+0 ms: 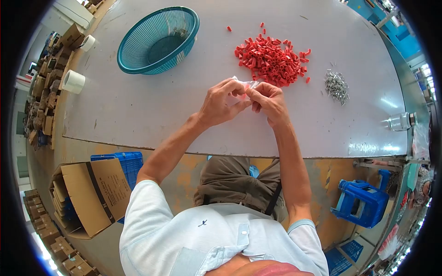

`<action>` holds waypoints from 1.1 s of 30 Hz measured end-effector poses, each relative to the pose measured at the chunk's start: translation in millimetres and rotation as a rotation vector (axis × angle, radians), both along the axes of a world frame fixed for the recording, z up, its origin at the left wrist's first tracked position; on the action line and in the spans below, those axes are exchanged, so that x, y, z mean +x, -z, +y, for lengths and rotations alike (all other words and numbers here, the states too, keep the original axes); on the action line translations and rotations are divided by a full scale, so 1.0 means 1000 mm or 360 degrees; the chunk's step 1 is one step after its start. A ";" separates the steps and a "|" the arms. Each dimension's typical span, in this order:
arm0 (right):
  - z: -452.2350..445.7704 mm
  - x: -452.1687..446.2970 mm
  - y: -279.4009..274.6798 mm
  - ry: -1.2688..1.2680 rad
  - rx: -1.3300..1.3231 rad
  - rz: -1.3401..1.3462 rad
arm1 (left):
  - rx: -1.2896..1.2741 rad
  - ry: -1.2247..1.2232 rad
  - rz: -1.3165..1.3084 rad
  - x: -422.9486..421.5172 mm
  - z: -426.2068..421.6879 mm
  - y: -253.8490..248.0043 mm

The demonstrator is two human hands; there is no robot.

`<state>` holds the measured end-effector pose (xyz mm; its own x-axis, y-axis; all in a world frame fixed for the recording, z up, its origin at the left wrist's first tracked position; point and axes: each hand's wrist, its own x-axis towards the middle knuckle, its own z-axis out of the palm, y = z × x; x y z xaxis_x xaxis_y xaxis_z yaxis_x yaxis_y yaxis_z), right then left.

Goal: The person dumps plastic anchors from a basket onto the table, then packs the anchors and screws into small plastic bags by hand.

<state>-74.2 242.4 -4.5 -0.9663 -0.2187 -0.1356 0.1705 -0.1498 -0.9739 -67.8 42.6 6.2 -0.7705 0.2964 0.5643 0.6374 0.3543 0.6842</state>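
Over the table, both of my hands meet at a small clear plastic bag (pixel 252 84) with something red showing inside. My left hand (pixel 222 102) has its fingers curled round the bag's left side. The thumb and fingers of my right hand (pixel 270 102) pinch its right side. Just beyond my hands lies a heap of short red plastic tubes (pixel 271 60), with a few loose ones around it. Farther right is a small pile of shiny metal pieces (pixel 337 87), too small to make out in kind.
A green plastic basket (pixel 156 41) stands at the back left. Tape rolls (pixel 74 81) sit along the left edge, and a clear jar (pixel 399 121) lies at the right edge. Below the table are a cardboard box (pixel 94 193) and a blue plastic stool (pixel 361 202).
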 end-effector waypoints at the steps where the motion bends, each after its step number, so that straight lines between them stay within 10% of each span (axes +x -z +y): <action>1: -0.002 0.001 -0.001 -0.0010 -0.0061 0.0010 | -0.0013 0.0006 -0.0031 -0.001 0.000 -0.001; 33: -0.016 0.012 0.006 -0.0032 0.0080 0.0286 | 0.0524 0.0247 -0.1393 -0.010 -0.022 0.011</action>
